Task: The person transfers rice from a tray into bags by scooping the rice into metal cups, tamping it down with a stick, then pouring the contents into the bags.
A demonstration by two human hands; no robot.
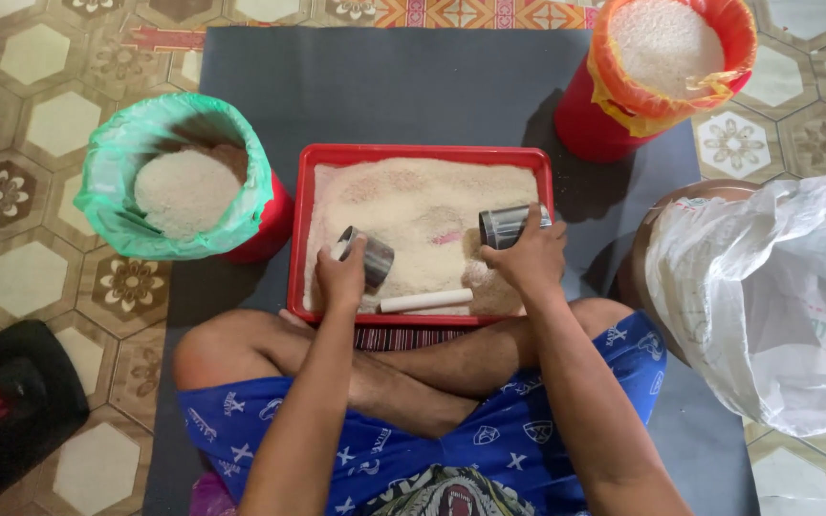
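Both hands (pixel 341 277) (pixel 531 258) grip shiny metal cups (pixel 367 256) (pixel 509 226) over rice-filled red tray (pixel 298 239).

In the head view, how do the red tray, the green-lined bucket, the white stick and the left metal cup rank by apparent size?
1. red tray
2. green-lined bucket
3. white stick and left metal cup: too alike to rank.

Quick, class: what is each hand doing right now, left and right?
Left hand: closed around a metal cup, tilted over the rice in the red tray.
Right hand: closed around a second metal cup, lying sideways.
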